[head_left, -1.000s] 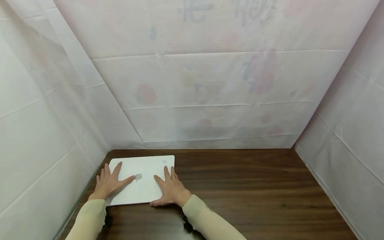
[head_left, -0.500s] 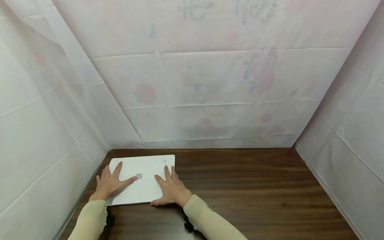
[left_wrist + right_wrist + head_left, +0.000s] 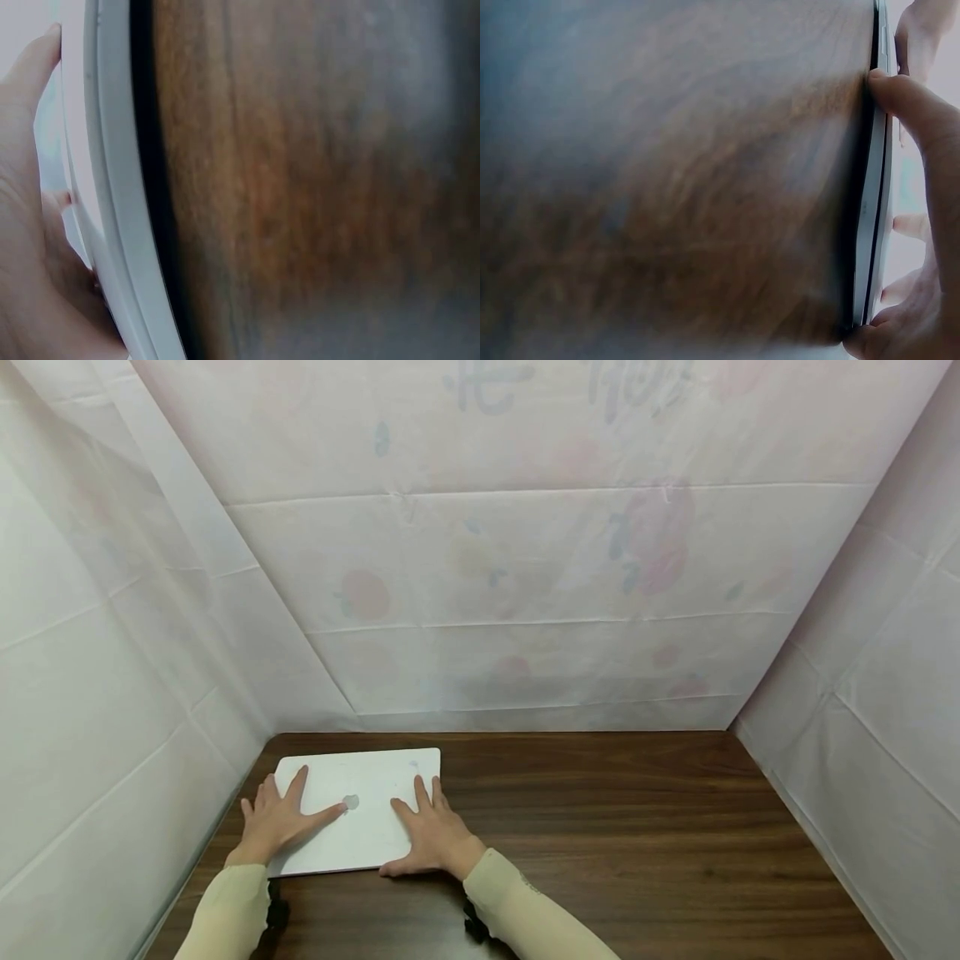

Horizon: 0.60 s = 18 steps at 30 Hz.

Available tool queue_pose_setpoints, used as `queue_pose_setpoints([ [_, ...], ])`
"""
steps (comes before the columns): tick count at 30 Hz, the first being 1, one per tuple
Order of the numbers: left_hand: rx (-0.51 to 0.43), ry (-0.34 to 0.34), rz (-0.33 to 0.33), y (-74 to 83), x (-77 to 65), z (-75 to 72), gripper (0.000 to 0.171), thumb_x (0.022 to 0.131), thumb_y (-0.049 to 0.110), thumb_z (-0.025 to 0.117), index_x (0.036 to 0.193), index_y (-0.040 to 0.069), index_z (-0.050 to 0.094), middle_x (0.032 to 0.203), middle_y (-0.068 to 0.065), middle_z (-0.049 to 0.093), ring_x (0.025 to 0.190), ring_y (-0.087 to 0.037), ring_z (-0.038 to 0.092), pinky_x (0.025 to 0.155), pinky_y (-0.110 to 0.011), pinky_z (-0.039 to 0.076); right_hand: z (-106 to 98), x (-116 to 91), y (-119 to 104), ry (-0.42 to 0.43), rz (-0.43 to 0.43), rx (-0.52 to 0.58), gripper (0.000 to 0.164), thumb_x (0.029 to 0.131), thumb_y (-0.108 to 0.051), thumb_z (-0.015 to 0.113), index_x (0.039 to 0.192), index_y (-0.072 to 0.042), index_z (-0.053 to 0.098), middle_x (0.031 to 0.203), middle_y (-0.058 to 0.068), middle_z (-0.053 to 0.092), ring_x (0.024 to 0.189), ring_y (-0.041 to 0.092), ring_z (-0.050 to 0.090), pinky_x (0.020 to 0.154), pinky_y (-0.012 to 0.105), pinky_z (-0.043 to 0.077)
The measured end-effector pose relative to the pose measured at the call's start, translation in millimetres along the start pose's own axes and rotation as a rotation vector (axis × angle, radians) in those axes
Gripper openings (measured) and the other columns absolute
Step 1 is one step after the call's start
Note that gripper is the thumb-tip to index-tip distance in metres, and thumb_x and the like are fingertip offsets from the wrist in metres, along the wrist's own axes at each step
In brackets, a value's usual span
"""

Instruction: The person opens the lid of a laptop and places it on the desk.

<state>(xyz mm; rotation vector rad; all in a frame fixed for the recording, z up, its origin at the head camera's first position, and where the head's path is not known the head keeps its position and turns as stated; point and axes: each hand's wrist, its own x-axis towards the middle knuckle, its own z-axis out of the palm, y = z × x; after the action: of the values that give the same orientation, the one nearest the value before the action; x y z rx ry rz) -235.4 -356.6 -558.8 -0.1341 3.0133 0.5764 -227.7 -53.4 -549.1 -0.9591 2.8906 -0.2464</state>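
A closed white laptop (image 3: 375,839) with a grey apple logo lies flat at the left of the wooden table. My left hand (image 3: 273,827) rests spread over its left side, thumb reaching to the logo. On the right side of the lid lies my right hand (image 3: 435,839), fingers spread, thumb at the front edge. In the left wrist view the laptop's edge (image 3: 124,180) runs beside my left hand (image 3: 30,217). The right wrist view shows my right thumb (image 3: 911,105) touching the laptop's thin edge (image 3: 868,225), with another finger at the corner below.
The dark wood-grain table (image 3: 637,843) extends to the right of the laptop. White sheets with faint fruit prints (image 3: 525,577) hang at the back and both sides. The left sheet (image 3: 150,752) comes down close beside my left hand.
The laptop and both hands have shifted very slightly to the right. The spread of the fingers looks the same.
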Motion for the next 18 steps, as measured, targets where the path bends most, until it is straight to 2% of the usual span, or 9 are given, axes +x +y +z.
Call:
queue_pose_setpoints([
  [18, 0.015, -0.024, -0.004, 16.3, -2.1, 4.4, 0.127, 0.081, 0.086, 0.057, 0.165, 0.005, 0.008, 0.156, -0.052, -0.008, 0.143, -0.074, -0.003, 0.105, -0.087, -0.011, -1.6, -13.0, 11.7, 0.011, -0.013, 0.042, 0.104, 0.078, -0.084, 0.064, 0.161, -0.028, 0.035, 0.171, 0.023, 0.015, 0.154, 0.054, 0.017, 0.105, 0.05, 0.053],
])
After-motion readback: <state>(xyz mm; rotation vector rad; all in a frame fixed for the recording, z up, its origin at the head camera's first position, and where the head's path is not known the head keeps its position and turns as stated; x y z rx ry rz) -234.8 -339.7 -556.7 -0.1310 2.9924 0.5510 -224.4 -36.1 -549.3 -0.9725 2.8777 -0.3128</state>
